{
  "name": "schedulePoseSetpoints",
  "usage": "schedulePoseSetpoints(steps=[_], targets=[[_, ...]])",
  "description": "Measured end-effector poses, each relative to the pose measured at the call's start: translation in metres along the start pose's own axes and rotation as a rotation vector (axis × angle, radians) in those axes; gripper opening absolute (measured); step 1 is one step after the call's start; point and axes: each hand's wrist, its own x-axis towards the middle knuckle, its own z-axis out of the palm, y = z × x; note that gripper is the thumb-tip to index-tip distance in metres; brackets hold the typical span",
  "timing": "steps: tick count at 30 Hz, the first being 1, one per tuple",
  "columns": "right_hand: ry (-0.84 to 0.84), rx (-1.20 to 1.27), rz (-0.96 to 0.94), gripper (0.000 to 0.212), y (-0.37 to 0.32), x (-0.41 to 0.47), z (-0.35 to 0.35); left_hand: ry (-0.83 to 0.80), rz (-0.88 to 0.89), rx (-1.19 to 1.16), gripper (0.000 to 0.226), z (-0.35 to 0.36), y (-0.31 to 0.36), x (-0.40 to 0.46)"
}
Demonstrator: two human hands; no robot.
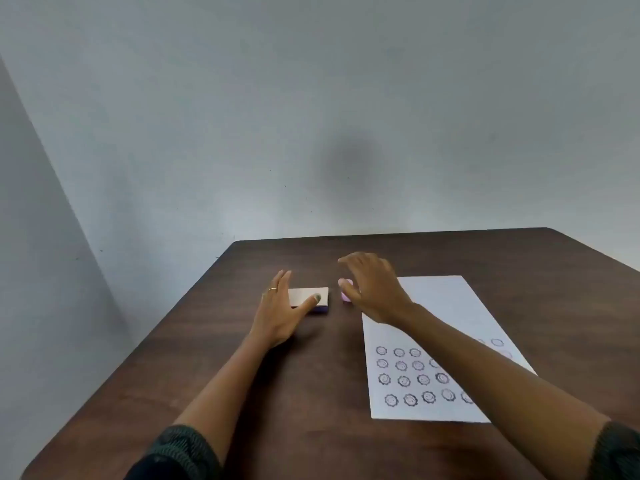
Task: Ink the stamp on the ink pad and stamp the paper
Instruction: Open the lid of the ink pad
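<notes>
Sleeves [180, 448] up, flat left hand [277, 317] is steadying the ink pad [308, 294] while empty, spread right hand [372, 289] is hovering over the stamp [345, 298].

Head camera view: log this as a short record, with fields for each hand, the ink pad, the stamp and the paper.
left hand: open, thumb lying on the ink pad, fingers straight along its far side
right hand: open, fingers spread over the stamp, not gripping it
ink pad: cream top, purple base, left of the stamp
stamp: pink, between pad and paper
paper: flat at right, rows of round face prints on its near half
</notes>
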Motion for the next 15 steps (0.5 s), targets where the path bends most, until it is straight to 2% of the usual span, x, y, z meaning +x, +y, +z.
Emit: schedulePoseSetpoints(steps=[3,7,11,15], targets=[[-0.029,-0.030,-0.109,0.034,-0.013,0.017,0.013,-0.038,-0.081,-0.113,0.107,-0.005,-0.009,0.007],[-0.186,-0.082,-0.183,0.034,-0.032,0.037,0.037,-0.138,-0.095,-0.034,0.130,-0.012,-0.019,0.013],[-0.405,-0.112,-0.164,0.040,-0.036,0.046,0.061,-0.171,-0.063,-0.083,0.127,-0.014,-0.028,0.017],[-0.482,-0.038,-0.080,0.040,-0.031,0.047,0.071,-0.201,-0.063,-0.069,0.125,-0.016,-0.027,0.018]])
